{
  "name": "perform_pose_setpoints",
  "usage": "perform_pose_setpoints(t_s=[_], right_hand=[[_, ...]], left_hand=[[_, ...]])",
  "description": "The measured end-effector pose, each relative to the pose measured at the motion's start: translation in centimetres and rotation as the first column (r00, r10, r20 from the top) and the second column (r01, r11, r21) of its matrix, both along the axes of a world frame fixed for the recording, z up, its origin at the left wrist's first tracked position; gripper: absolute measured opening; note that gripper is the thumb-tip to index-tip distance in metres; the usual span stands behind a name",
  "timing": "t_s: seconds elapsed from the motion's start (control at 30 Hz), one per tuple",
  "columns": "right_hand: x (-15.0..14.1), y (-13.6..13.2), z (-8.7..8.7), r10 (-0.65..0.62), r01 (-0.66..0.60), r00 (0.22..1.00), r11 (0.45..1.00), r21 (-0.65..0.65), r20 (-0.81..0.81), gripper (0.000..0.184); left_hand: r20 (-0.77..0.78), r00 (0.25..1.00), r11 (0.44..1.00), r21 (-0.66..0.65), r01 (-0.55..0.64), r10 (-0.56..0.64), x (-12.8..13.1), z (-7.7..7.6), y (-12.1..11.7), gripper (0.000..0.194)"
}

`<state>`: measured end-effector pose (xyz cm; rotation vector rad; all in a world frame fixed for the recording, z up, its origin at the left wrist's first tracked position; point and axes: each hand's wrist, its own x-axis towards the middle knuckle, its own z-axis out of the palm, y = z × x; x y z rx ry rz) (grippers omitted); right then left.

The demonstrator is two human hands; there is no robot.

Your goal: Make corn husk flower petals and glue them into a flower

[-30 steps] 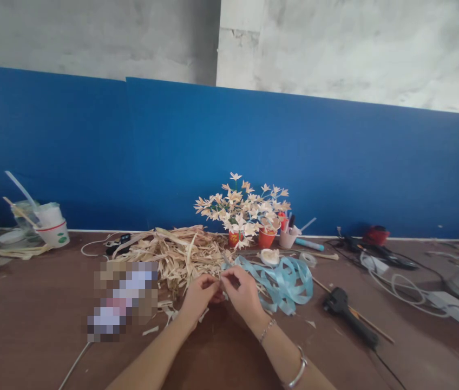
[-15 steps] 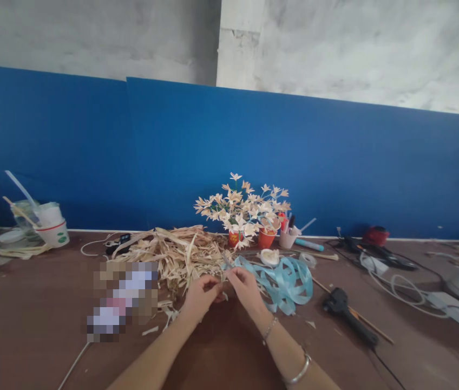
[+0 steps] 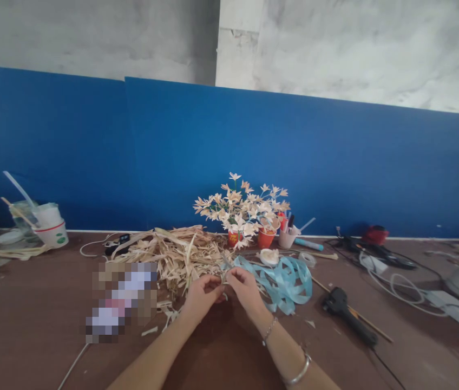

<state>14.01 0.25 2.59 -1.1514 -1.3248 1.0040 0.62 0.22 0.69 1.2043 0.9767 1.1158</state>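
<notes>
My left hand [image 3: 203, 295] and my right hand [image 3: 246, 290] meet close together over the front of the brown table, fingers pinched. Between their fingertips is a small pale strip [image 3: 224, 297], which looks like dried husk; the fingers cover most of it. Just beyond my left hand lies a heap of dried husk strips [image 3: 176, 252]. A loose tangle of light blue ribbon [image 3: 290, 284] is beside my right hand. Behind both hands, pale husk-like flowers [image 3: 240, 208] on thin stems stand in red cups [image 3: 267, 237].
To the right, a black glue gun [image 3: 347, 314] lies across a thin stick, its cord running forward. Cables [image 3: 400, 290] spread farther right. A white cup [image 3: 53, 233] with sticks stands at the far left. A blue panel [image 3: 164, 151] closes off the table's back.
The fingertips have shifted slightly, and a bit more of the pale strip shows between them. Both arms stay in nearly the same place.
</notes>
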Motion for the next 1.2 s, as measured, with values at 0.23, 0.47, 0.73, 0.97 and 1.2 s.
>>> perform_pose_setpoints(t_s=[0.23,0.47,0.73,0.97,1.2], right_hand=[[0.0,-0.2,0.2,0.024,-0.025,0.999,1.0,0.019,0.022,0.022],[0.2,-0.3,0.1,0.042,-0.042,0.999,0.998,0.041,0.01,0.021],[0.3,-0.2,0.1,0.064,-0.066,0.998,0.995,0.074,0.023,0.02],[0.2,-0.3,0.1,0.07,-0.071,0.997,0.995,0.069,0.016,0.018],[0.2,-0.5,0.5,0.069,-0.069,0.998,0.995,0.069,-0.002,0.02]], left_hand=[[-0.055,0.998,1.0,0.016,-0.019,0.02,0.0,0.3,0.0,0.016],[-0.028,0.999,0.999,-0.018,-0.046,0.046,0.0,0.9,-0.2,0.012],[-0.056,0.997,0.999,-0.006,-0.047,0.046,-0.1,1.5,-0.5,0.012],[-0.082,0.995,0.998,0.016,-0.061,0.062,-0.1,1.2,-0.4,0.014],[-0.099,0.992,0.996,0.045,-0.075,0.079,-0.2,1.1,-0.3,0.015]])
